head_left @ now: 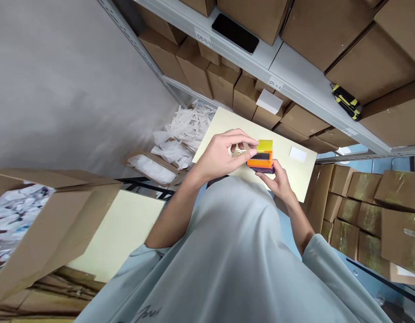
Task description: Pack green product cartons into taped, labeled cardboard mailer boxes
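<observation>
Both hands are at a small colourful box (260,163), held over a pale yellow board. It shows a yellow panel, an orange front with a dark strip, and a purple lower edge. My right hand (278,180) grips its lower right side between thumb and fingers. My left hand (224,151) comes from the left, thumb and forefinger closed on the box's left edge by the yellow panel. Its other fingers curl beneath, and something clear and shiny shows faintly there. A white slip (298,154) lies on the board (224,123), right of the box.
Above is a grey shelf (294,65) with cardboard boxes, a black phone (234,33) and a yellow-black utility knife (346,102). White shredded paper (190,123) is heaped at the board's left. An open carton (66,220) stands at left; stacked cartons (358,202) stand at right.
</observation>
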The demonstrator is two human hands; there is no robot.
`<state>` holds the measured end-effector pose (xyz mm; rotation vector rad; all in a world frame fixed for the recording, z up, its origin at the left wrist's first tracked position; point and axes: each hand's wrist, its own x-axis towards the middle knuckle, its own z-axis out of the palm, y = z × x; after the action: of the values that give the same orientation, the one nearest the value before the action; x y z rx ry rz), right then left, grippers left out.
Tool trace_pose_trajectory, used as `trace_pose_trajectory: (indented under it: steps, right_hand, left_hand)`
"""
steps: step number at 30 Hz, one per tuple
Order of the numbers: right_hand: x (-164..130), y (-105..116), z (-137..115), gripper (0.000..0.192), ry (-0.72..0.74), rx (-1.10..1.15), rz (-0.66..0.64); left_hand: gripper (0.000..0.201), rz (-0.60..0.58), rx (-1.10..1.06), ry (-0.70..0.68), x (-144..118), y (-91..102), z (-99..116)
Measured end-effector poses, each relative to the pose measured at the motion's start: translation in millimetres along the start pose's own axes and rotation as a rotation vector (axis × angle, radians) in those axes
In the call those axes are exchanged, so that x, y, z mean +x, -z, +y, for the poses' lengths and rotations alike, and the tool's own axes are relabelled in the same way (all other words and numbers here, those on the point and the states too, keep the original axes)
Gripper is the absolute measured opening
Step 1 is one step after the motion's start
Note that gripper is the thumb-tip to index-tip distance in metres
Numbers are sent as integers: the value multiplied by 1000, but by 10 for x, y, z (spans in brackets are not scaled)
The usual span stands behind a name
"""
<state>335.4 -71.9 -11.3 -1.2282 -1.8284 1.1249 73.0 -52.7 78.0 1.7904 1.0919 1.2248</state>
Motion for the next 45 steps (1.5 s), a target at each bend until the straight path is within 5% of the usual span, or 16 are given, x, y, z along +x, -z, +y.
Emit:
trace_pose_trajectory:
  steps: [10,23,33,38,41,45]
  right_hand:
    - [-157,148,-41,39,151,-140,-9]
    - [-215,102,-62,34,241,-222,0]
    - [-293,289,-103,38,150,-372,-159]
    - [-374,745,-120,46,-23,-498,-387]
    - [-163,995,-48,49,-192,-498,-531]
    - [399,1133,54,58,-321,-436,-693]
  left_hand:
    - [27,-120,-11,-25,17,78,170]
    - [23,-8,212,-175,-122,10,87]
    - [31,143,174,9,-510,-114,-30]
    - [27,546,91,162,-711,79,-459]
    - [32,517,-68,421,-759,121,-934]
    - [32,559,-284,664,-712,-60,-1507]
